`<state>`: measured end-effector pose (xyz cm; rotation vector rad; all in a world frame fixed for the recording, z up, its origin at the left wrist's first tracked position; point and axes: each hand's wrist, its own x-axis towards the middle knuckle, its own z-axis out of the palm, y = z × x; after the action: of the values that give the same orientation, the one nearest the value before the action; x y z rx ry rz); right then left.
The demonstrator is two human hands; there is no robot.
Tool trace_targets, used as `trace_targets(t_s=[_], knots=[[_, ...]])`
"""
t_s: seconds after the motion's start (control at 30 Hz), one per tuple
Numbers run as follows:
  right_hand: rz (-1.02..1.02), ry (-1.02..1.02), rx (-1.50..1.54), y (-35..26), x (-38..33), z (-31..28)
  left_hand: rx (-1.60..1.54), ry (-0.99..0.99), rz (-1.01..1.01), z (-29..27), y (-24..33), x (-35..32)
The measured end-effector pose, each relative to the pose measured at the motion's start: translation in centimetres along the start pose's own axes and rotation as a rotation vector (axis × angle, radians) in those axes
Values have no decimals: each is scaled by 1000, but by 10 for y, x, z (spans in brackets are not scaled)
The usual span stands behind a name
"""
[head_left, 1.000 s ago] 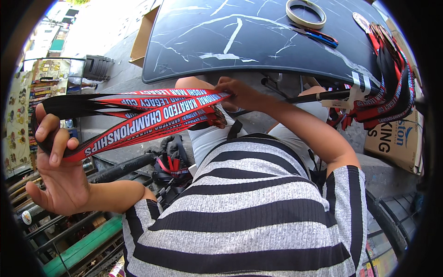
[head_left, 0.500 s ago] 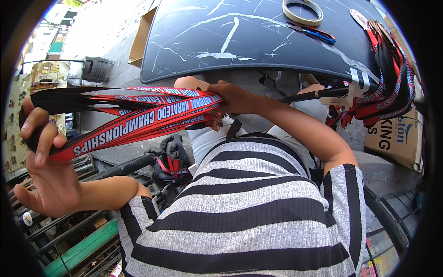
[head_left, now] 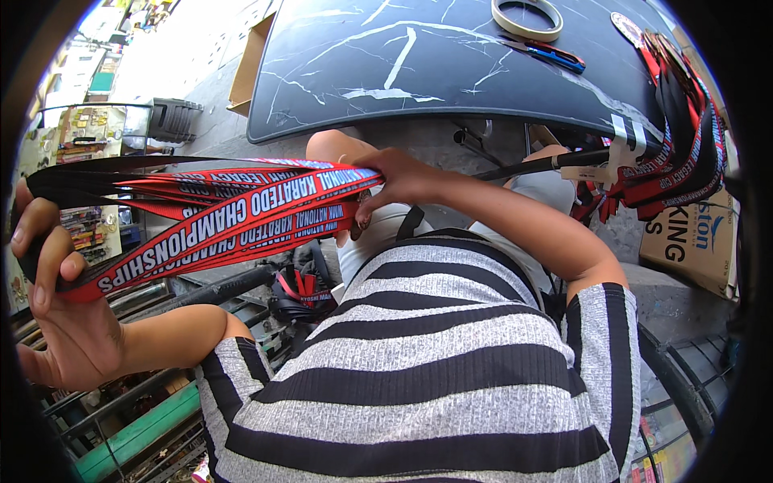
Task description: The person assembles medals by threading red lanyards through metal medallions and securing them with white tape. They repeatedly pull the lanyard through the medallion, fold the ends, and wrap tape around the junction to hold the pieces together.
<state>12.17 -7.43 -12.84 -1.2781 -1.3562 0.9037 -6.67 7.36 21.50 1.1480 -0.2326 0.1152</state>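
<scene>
Dark marble-patterned tabletop (head_left: 451, 72) fills the far side, carrying a roll of tape (head_left: 527, 16) and a red-and-blue cutter (head_left: 555, 55). Nearer, a bundle of red printed ribbon lanyards (head_left: 233, 221) runs taut from left to right, apparently to keep the strips aligned. The left hand (head_left: 56, 314) pinches their black ends closed between thumb and fingers; the right hand (head_left: 403, 181) clamps the other end. More lanyards (head_left: 676, 145) hang far right.
</scene>
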Motion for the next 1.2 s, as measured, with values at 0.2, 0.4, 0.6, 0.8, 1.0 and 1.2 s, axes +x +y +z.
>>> trace_targets(t_s=[0.2,0.4,0.6,0.8,1.0,1.2], knots=[[159,-123,322,-4,7,21,151,347,171,9,11,-16],[-15,115,36,12,-5,-4,142,321,200,3,15,-33],[129,141,132,10,-17,-27,43,233,148,1,-2,-2],[31,82,-43,8,-7,1,-87,15,64,-35,4,3],[83,-15,214,9,-11,-1,-70,94,86,-32,6,0],[-142,184,-45,7,-21,-32,-64,85,77,-18,1,6]])
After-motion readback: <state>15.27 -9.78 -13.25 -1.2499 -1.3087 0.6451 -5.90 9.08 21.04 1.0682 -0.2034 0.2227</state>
